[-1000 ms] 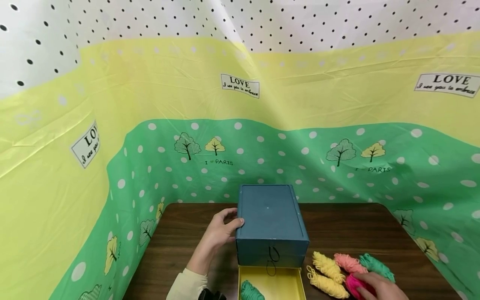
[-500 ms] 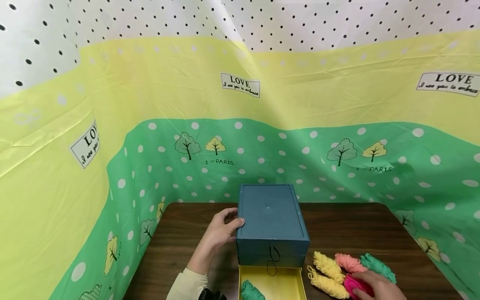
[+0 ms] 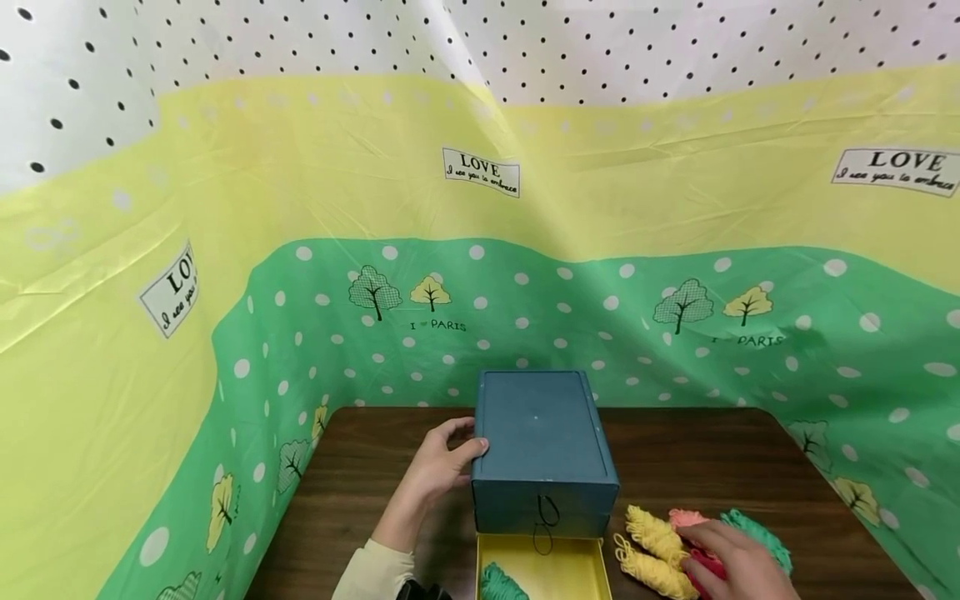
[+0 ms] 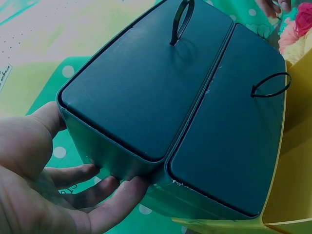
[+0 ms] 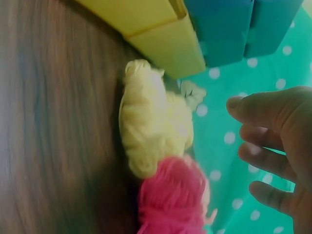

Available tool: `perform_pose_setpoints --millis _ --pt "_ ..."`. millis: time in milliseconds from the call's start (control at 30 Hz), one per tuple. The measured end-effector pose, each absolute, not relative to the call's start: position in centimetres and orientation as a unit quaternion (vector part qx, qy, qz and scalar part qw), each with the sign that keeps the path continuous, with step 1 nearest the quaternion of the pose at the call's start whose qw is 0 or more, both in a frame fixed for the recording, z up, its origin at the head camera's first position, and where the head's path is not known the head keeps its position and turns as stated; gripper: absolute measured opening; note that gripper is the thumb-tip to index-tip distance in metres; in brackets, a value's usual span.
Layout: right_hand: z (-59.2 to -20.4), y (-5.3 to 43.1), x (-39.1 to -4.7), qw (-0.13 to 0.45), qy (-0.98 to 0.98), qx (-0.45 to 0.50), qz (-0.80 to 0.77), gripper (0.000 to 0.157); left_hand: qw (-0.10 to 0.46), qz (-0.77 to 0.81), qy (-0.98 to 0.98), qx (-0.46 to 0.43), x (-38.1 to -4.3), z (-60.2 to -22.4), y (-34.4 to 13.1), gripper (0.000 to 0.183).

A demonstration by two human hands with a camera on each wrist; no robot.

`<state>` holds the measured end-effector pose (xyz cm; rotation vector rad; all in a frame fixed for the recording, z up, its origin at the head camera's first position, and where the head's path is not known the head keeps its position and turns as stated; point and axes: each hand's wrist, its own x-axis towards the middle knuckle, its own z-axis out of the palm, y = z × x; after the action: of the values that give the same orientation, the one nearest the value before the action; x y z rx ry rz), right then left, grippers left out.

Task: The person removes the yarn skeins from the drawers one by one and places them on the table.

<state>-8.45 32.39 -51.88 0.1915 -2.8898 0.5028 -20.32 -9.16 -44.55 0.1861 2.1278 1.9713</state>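
Note:
My left hand (image 3: 441, 460) rests on the left side of a dark blue drawer box (image 3: 542, 433), thumb at its top edge and fingers spread along the side wall. A yellow drawer (image 3: 562, 575) stands pulled out at the box's front, holding a green yarn skein (image 3: 501, 583). Over the yarn to the right is my right hand (image 3: 742, 565), its fingers loosely bent. The right wrist view shows the magenta skein (image 5: 173, 197) lying apart from that hand, beside a yellow skein (image 5: 144, 114). In the head view the hand partly covers the magenta one.
Black loop pulls (image 4: 181, 24) hang on the two blue drawer fronts. Another yellow skein (image 3: 654, 575), a coral skein (image 3: 684, 517) and a second green skein (image 3: 761, 537) lie on the dark wooden table (image 3: 697, 450). A patterned curtain (image 3: 585, 333) surrounds it.
My right hand has shifted left and up from beside the magenta skein, covering more of it and the coral one. My left hand and the box stay put.

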Motion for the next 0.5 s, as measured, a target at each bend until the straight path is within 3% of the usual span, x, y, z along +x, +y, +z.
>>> perform_pose_setpoints --millis 400,500 --pt "-52.4 30.1 -8.8 0.226 -0.930 0.205 0.204 0.035 0.119 0.677 0.723 0.066 -20.3 -44.6 -9.2 0.063" --pt "-52.2 29.3 -8.9 0.234 -0.925 0.206 0.216 0.035 0.119 0.676 0.724 0.066 -20.3 -44.6 -9.2 0.063"
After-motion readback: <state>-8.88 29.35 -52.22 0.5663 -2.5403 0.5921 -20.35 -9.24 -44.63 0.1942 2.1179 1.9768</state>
